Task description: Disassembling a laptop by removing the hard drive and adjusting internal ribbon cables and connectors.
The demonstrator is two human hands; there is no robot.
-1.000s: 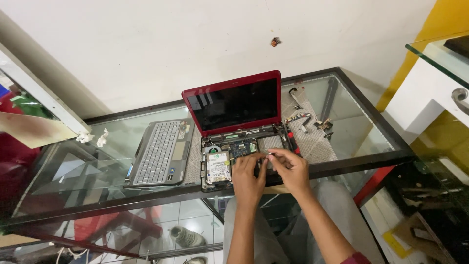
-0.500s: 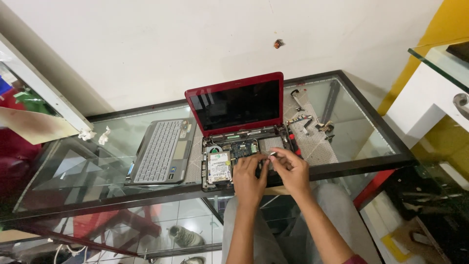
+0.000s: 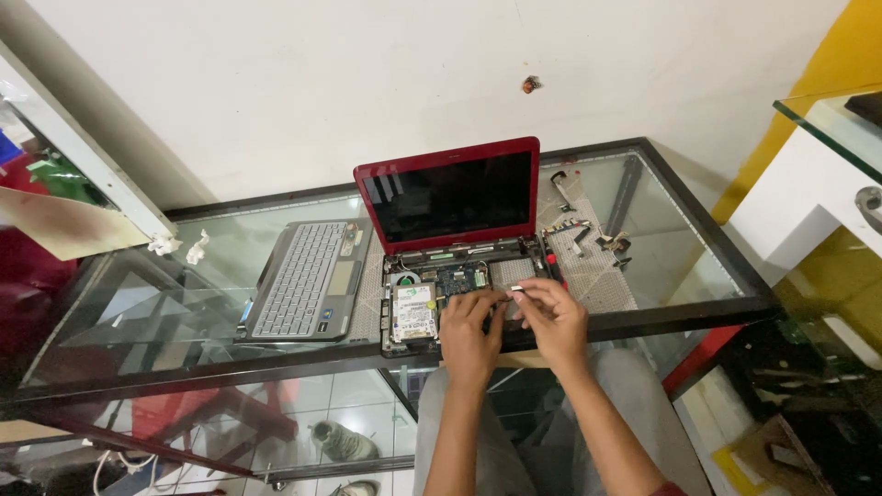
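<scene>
Both forearms are bare right up to the elbows, no watch, rings or gloves on the left hand (image 3: 467,331) or the right hand (image 3: 549,317). Grey trousers cover the knees, and there's a sliver of dark red sleeve near the right elbow.

glossy red plastic laptop lid (image 3: 447,156), smooth glass table (image 3: 661,266), matt silver plastic keyboard (image 3: 303,280).

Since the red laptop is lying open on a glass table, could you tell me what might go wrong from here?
1. Both hands, left hand and right hand, press on the exposed circuit board; a slip might damage it.
2. The small loose parts on the glass tabletop could roll off and get lost.
3. The detached grey keyboard panel lies near the front edge and might get knocked off.
</scene>
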